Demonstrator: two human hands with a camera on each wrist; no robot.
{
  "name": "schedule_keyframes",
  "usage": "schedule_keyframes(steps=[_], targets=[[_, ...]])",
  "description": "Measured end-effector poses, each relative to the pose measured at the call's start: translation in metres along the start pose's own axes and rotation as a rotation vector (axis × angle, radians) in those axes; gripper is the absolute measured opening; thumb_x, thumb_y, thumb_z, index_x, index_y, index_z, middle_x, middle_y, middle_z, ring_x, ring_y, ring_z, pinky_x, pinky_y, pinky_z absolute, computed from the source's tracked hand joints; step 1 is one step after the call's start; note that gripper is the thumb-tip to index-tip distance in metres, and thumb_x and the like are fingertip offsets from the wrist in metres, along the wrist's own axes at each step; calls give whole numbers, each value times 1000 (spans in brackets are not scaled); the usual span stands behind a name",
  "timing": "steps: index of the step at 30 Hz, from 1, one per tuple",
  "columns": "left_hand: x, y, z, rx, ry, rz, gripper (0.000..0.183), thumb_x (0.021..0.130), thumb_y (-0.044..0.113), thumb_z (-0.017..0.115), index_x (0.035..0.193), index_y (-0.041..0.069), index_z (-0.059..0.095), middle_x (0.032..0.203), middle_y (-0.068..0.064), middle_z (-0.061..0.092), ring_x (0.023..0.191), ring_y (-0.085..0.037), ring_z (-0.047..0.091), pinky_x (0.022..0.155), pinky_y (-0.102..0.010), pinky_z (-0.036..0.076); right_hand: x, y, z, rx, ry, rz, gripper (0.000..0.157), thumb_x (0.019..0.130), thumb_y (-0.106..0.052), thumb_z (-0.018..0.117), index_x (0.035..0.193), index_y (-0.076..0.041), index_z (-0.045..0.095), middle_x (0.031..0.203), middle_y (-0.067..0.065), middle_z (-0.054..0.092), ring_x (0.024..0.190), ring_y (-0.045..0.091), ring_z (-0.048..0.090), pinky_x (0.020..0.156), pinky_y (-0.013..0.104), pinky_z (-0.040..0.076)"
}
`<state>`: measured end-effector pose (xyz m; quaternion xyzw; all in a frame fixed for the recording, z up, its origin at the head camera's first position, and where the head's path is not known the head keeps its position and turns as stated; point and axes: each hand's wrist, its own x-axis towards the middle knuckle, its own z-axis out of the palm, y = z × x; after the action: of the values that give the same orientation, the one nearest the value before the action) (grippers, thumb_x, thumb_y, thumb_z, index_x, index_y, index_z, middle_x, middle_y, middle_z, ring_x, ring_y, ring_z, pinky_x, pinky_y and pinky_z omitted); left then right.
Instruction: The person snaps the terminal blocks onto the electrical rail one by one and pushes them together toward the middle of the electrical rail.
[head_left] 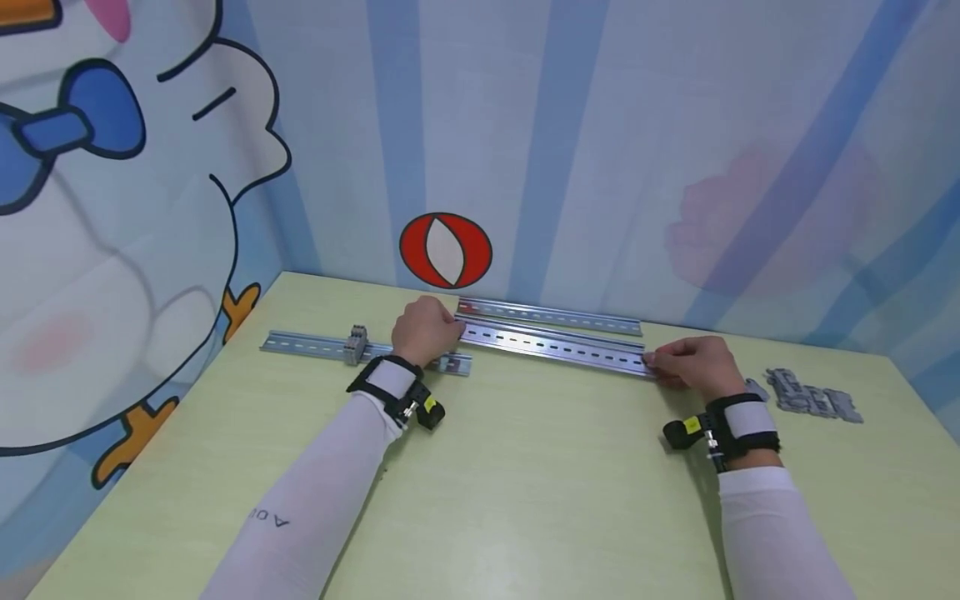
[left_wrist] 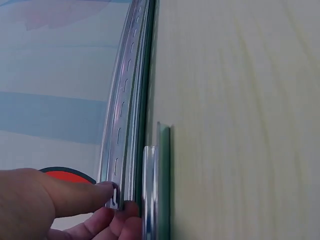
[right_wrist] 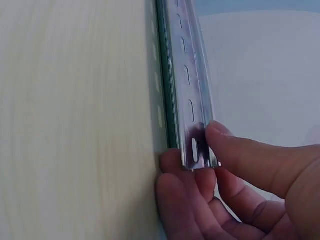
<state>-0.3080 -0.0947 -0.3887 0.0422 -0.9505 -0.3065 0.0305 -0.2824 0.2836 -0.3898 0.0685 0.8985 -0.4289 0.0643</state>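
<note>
Between both hands stretches a slotted metal DIN rail (head_left: 555,352). My left hand (head_left: 427,332) pinches its left end, with the thumb on the slotted face and the fingers underneath in the left wrist view. At the other end my right hand (head_left: 697,365) pinches the rail (right_wrist: 192,125) between thumb and curled fingers. The rail is tilted, its slotted face showing. Just behind it, a second rail (head_left: 551,317) lies near the wall. Under the left hand and wrist, another rail (head_left: 300,342) is partly hidden; it carries grey terminal blocks (head_left: 356,345).
Several grey terminal blocks (head_left: 813,398) lie in a group at the right, beyond the right wrist. A printed wall (head_left: 630,167) rises along the table's back edge. The pale wooden table (head_left: 555,500) extends toward me.
</note>
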Motion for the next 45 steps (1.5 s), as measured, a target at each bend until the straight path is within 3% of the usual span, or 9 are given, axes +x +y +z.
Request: schedule_keyframes(steps=[5,9,12,16,21,28,36,40,45], targets=[[3,-1,-1,-80,15,46,22,88,26,72,84,4,72,75,-10,70,73,-25,63,53,-27,40,0,-2,-1,135,25,-16,39,92,-19,68,119,9,61,78,-13,71,70,3,74,70,26,62],[4,0,-9,-153,-1,95,24,90,22,70,107,5,70,91,-14,75,80,-27,68,58,-27,45,-6,-6,-3,234,-8,-103,41,92,-14,68,123,10,57,81,-20,68,78,5,76,82,34,61],[2,1,-18,-211,-55,157,27,92,22,69,114,8,72,90,-16,76,80,-31,71,53,-25,46,-12,-9,-8,153,-40,-162,49,90,-24,71,128,4,59,101,-1,73,83,-1,73,90,40,57],[0,2,-29,-238,-140,204,35,87,29,75,117,11,73,94,-15,73,85,-33,69,54,-25,47,-20,-10,-14,10,-53,-202,60,83,-39,77,130,-5,62,129,23,63,85,-10,64,96,46,51],[-13,3,-41,-154,-204,256,49,79,33,82,122,11,71,97,-11,68,92,-25,57,61,-27,50,-39,-11,-22,-104,-79,-234,59,82,-40,77,129,-8,64,127,20,66,89,-8,66,97,50,52],[-47,4,-49,-14,-291,399,44,79,28,83,118,11,74,86,-6,73,85,-21,60,61,-25,48,-74,-8,-33,-262,-99,-317,54,82,-39,77,126,-11,67,120,17,71,107,31,69,83,40,60],[-101,-12,-37,328,-237,735,35,82,31,79,111,12,77,86,-1,71,72,-11,58,60,-21,49,-102,16,-28,-284,-243,-442,38,83,-23,78,117,-8,72,106,9,75,92,13,72,72,22,60],[-119,-18,-29,416,-198,794,29,82,35,78,102,15,78,85,1,68,69,-8,57,58,-21,50,-113,24,-26,-310,-316,-456,35,80,-23,80,110,-6,73,100,7,75,86,7,70,71,21,60],[-134,-20,-22,398,-174,816,29,83,35,76,100,11,77,89,-1,66,73,-10,57,63,-23,52,-123,29,-20,-344,-303,-426,36,76,-30,83,105,-10,73,99,4,74,86,8,69,71,21,59]])
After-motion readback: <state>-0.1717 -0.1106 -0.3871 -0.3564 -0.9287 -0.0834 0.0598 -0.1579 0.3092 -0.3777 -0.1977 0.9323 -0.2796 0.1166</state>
